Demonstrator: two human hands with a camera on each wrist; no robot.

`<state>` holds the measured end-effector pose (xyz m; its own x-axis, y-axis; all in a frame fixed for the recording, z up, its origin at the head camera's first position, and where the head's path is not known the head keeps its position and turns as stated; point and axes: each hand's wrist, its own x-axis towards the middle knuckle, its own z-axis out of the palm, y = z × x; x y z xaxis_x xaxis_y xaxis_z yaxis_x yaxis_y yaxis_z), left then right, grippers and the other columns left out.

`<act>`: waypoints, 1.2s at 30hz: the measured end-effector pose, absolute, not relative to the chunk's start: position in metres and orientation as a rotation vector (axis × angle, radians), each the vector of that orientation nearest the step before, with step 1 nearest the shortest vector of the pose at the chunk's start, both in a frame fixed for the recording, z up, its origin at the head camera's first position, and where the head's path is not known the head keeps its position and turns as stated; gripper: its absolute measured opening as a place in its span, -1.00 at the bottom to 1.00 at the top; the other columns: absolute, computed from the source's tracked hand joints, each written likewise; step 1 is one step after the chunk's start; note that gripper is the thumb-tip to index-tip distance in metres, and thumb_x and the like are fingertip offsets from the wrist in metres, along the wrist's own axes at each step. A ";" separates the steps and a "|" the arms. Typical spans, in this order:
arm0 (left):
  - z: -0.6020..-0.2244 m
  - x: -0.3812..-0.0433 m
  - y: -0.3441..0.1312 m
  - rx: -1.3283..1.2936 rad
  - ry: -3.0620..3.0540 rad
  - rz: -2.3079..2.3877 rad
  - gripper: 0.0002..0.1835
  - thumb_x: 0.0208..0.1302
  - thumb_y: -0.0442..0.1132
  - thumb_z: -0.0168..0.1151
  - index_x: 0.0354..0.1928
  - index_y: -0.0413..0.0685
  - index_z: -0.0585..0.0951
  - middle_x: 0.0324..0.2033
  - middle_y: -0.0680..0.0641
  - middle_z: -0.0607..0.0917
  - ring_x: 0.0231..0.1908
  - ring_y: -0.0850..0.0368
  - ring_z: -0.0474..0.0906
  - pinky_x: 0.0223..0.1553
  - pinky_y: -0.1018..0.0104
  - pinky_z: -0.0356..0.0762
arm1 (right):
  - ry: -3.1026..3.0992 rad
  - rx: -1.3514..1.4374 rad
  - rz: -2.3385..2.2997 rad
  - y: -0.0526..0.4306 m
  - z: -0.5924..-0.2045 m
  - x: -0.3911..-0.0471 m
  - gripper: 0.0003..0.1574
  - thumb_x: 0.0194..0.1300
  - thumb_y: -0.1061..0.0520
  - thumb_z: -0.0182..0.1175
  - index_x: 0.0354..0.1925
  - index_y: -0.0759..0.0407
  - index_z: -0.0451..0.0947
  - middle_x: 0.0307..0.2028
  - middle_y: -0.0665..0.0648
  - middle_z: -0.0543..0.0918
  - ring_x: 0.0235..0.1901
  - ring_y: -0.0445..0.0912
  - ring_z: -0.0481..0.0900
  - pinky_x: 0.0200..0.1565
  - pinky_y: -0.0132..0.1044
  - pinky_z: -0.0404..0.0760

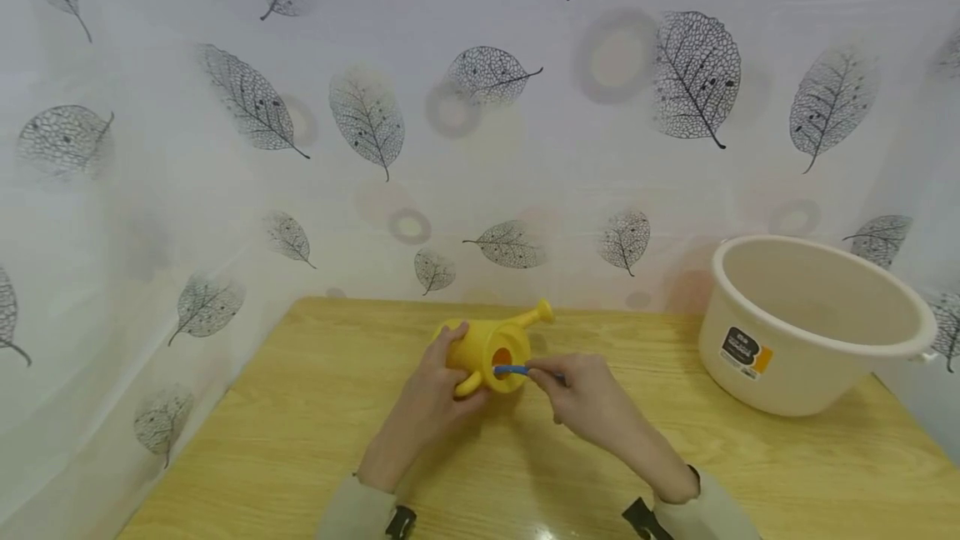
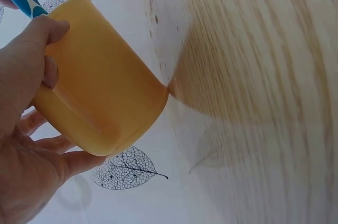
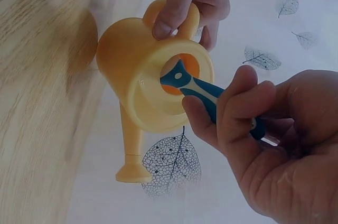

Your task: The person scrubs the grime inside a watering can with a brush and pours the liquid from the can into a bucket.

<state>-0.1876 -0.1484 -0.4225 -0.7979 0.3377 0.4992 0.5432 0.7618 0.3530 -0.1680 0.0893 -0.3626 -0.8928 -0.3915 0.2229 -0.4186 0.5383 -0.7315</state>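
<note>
A yellow toy watering can [image 1: 474,347] is tipped over at the middle of the table, its round opening turned toward the right and its spout angled up to the back right. My left hand [image 1: 433,390] grips it by the handle and body, thumb pressed on the side in the left wrist view. In my right hand [image 1: 588,397], thumb and fingers pinch a slim blue-and-white handled tool [image 3: 203,93]. Its flared end, with a small pale spot, overlaps the can's opening in the right wrist view. The rest of the handle is hidden in the palm.
A large cream plastic tub [image 1: 787,390] with a label stands at the right of the wooden table [image 1: 285,407]. Behind and to the left hangs a pale leaf-patterned sheet [image 1: 495,157], close along the table's edges.
</note>
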 end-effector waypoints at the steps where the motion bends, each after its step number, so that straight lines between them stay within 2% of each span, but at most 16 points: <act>1: -0.423 -0.188 -0.148 -0.669 -2.548 -0.693 -0.65 0.14 -0.10 0.54 -0.66 -0.06 0.64 0.40 -0.32 0.43 0.44 -0.28 0.35 0.47 -0.04 0.39 | -2.729 0.720 1.313 0.090 -0.363 -0.168 -0.70 0.47 0.22 0.18 0.07 0.29 0.71 -0.74 -0.09 0.39 -0.80 -0.28 0.38 -0.78 -0.53 0.23; 7: -0.422 -0.188 -0.148 -0.666 -2.541 -0.689 -0.65 0.13 -0.10 0.54 -0.67 -0.07 0.63 0.39 -0.31 0.44 0.43 -0.24 0.37 0.44 0.00 0.45 | -2.729 0.722 1.352 0.090 -0.364 -0.174 -0.70 0.48 0.20 0.18 0.06 0.27 0.72 -0.76 -0.07 0.47 -0.79 -0.25 0.41 -0.78 -0.51 0.24; 12: -0.423 -0.188 -0.148 -0.678 -2.532 -0.675 -0.66 0.13 -0.10 0.55 -0.66 -0.07 0.64 0.39 -0.31 0.44 0.43 -0.27 0.37 0.45 -0.01 0.42 | -2.730 0.723 1.402 0.088 -0.368 -0.179 -0.72 0.48 0.19 0.18 0.03 0.27 0.73 -0.75 -0.04 0.49 -0.78 -0.22 0.44 -0.78 -0.48 0.31; 21: -0.423 -0.187 -0.147 -0.662 -2.548 -0.696 -0.63 0.14 -0.09 0.54 -0.68 -0.08 0.63 0.40 -0.28 0.44 0.44 -0.30 0.36 0.42 -0.01 0.47 | -2.721 0.739 1.403 0.084 -0.376 -0.185 -0.74 0.47 0.20 0.19 -0.03 0.27 0.75 -0.75 -0.05 0.46 -0.78 -0.17 0.48 -0.78 -0.49 0.29; 27: -0.423 -0.186 -0.146 -0.646 -2.566 -0.697 -0.64 0.15 -0.08 0.53 -0.66 -0.08 0.64 0.42 -0.28 0.43 0.46 -0.31 0.33 0.44 -0.03 0.44 | -2.765 0.672 1.487 0.086 -0.375 -0.188 -0.70 0.49 0.18 0.16 0.03 0.30 0.71 -0.52 0.05 0.65 -0.72 -0.03 0.59 -0.74 -0.36 0.53; 31: -0.422 -0.186 -0.146 -0.649 -2.563 -0.710 -0.65 0.15 -0.09 0.53 -0.66 -0.07 0.65 0.42 -0.30 0.42 0.46 -0.31 0.32 0.46 -0.03 0.39 | -2.792 0.632 1.602 0.092 -0.370 -0.187 -0.64 0.51 0.16 0.13 0.11 0.34 0.67 -0.37 0.13 0.73 -0.69 -0.11 0.58 -0.69 -0.32 0.60; 36: -0.421 -0.187 -0.147 -0.651 -2.562 -0.718 -0.65 0.15 -0.11 0.53 -0.67 -0.07 0.64 0.42 -0.31 0.42 0.46 -0.31 0.33 0.48 -0.05 0.36 | -2.787 0.641 1.721 0.100 -0.363 -0.185 -0.58 0.53 0.13 0.12 0.18 0.38 0.61 -0.35 0.15 0.76 -0.67 -0.14 0.57 -0.68 -0.34 0.59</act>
